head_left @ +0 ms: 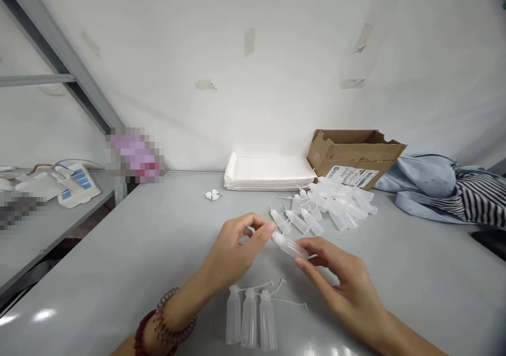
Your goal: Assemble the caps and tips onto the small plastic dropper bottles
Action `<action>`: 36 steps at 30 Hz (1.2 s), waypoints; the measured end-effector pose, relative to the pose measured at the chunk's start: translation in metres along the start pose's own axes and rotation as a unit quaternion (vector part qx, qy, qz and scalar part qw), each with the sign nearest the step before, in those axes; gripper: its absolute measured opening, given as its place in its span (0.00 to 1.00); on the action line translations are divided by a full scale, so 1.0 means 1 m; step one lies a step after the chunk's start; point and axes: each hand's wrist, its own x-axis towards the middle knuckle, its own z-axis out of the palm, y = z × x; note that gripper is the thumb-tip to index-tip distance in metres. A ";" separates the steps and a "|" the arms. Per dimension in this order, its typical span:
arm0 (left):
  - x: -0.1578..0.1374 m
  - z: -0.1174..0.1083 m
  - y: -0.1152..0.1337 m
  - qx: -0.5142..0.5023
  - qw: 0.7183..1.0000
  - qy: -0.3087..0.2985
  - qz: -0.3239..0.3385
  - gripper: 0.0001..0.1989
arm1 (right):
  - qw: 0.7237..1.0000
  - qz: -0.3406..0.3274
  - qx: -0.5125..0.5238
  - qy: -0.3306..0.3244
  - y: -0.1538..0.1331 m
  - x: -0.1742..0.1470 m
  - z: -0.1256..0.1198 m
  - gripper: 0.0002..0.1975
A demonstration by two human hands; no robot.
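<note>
A small translucent squeeze bottle [291, 246] is held tilted above the grey table, its white neck pointing up and left. My right hand [336, 282] grips its base between thumb and fingers. At the neck end, my left hand [243, 243] pinches thumb and forefinger together; whether a cap or tip lies between them is hidden. Below, three similar bottles [249, 318] lie side by side, with thin tethered strips trailing right from their necks. Past my hands lies a loose heap of more such bottles [342, 206]. Several small white tips [214, 195] lie farther left.
A stack of white padded envelopes [271, 174] stands against the wall, with an open cardboard box [353, 153] beside it. Light blue fabric [419, 179] and a striped cloth [484, 195] lie at the right. A white power strip [79, 185] is on the left-hand table.
</note>
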 end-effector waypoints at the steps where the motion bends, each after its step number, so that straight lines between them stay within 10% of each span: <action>1: 0.001 0.000 -0.001 0.016 0.999 -0.022 -0.020 0.18 | 0.997 -0.054 -0.048 0.020 0.002 -0.003 0.002 0.08; 8: 0.005 0.003 -0.006 -0.038 0.986 -0.116 -0.117 0.24 | 0.947 -0.216 -0.234 0.049 0.015 -0.009 0.005 0.15; 19: 0.006 0.005 -0.008 -0.146 0.963 -0.139 -0.181 0.18 | 0.935 -0.236 -0.262 0.036 0.017 0.000 -0.002 0.12; 26: 0.002 0.008 -0.010 -0.066 0.989 -0.122 -0.057 0.16 | 0.993 -0.032 -0.096 -0.054 0.008 0.006 -0.011 0.10; 31: -0.001 0.008 -0.006 -0.045 0.992 -0.112 0.017 0.09 | 0.969 0.185 0.102 -0.126 0.001 0.012 -0.017 0.15; 36: 0.004 0.007 -0.009 -0.031 0.994 -0.108 -0.013 0.16 | 0.991 0.095 0.031 -0.088 0.005 0.008 -0.014 0.11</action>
